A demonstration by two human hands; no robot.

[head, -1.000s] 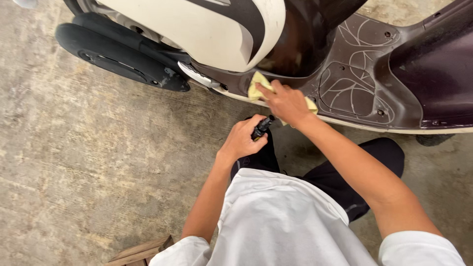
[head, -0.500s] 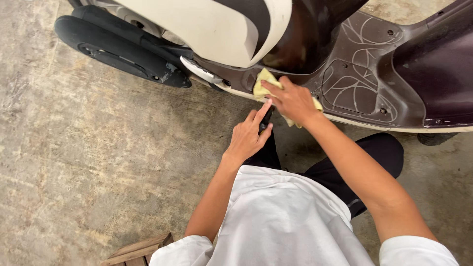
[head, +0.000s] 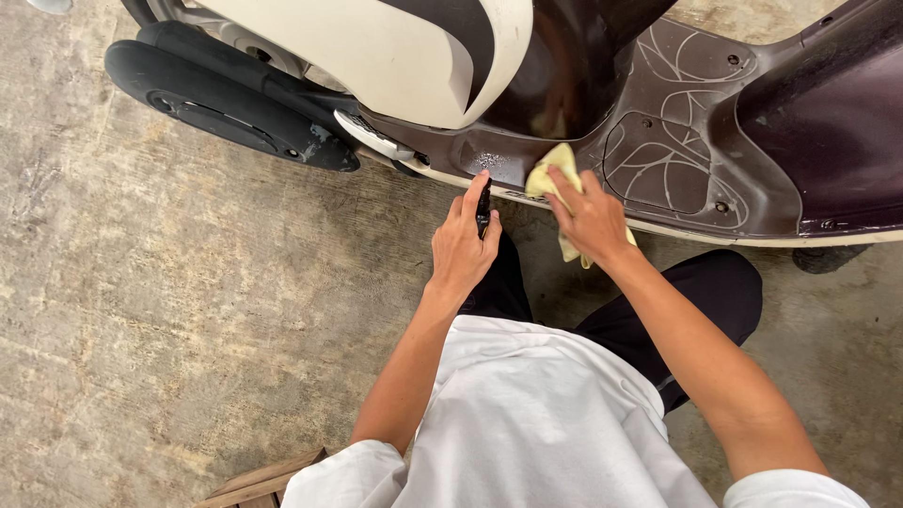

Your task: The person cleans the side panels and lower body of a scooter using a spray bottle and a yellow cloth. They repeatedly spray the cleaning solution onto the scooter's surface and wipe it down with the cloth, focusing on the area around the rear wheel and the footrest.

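A scooter with a cream front panel (head: 376, 56) and a dark maroon footboard (head: 658, 122) stands across the top of the view. My left hand (head: 461, 246) grips a small black spray bottle (head: 483, 209), its nozzle aimed at the footboard's near edge, where a patch of white droplets (head: 489, 160) shows. My right hand (head: 591, 218) presses a yellow cloth (head: 555, 174) against the footboard just right of that patch. I wear a white shirt and black trousers.
The scooter's black front tyre (head: 216, 103) sits at the upper left on a rough concrete floor (head: 188, 310). A wooden piece (head: 263, 482) pokes in at the bottom edge. My knee (head: 724, 282) is bent under the footboard.
My left hand has lifted the spray bottle toward the footboard edge, and droplets now show there. My right hand with the cloth has stayed on the footboard, shifting slightly.
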